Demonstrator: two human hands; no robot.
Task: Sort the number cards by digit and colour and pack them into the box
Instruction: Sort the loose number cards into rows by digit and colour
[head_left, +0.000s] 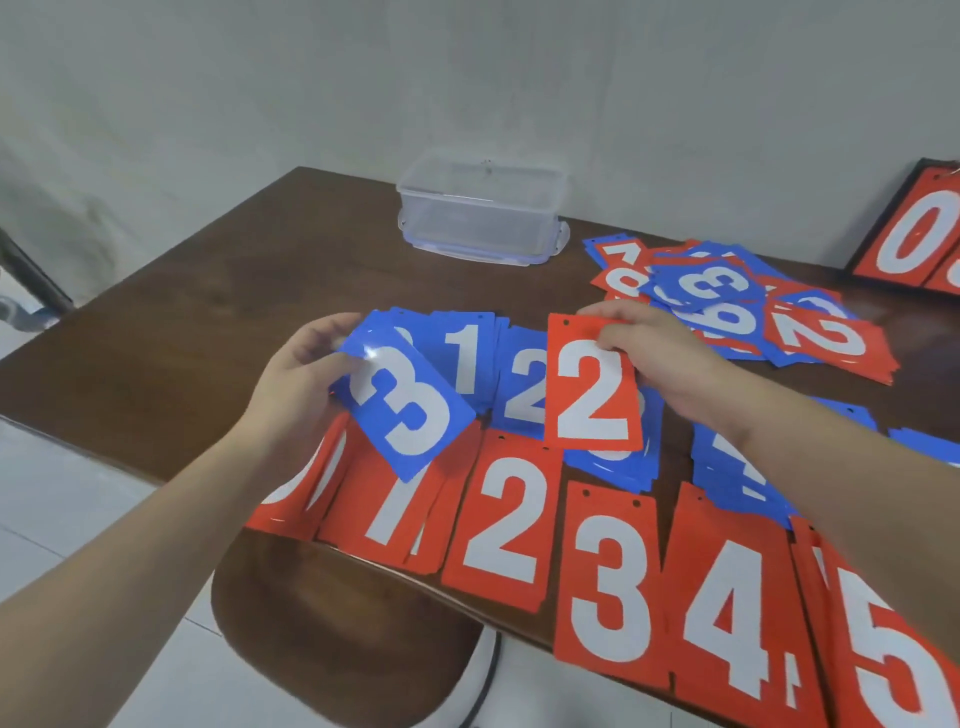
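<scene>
The left hand (301, 374) pinches a tilted blue 3 card (402, 402) above the sorted rows, and the right hand (654, 345) pinches a red 2 card (592, 387) by its top edge. The clear plastic box (480, 210) stands on the brown table (208, 312) at twelve o'clock, and the unsorted card heap (737, 301) lies at two o'clock.

A box (480, 208) stands at the table's (208, 291) far edge. Right of it lies a loose heap of cards (737, 301). Sorted stacks (509, 519) lie in two rows along the near edge, a chair (332, 623) below them
</scene>
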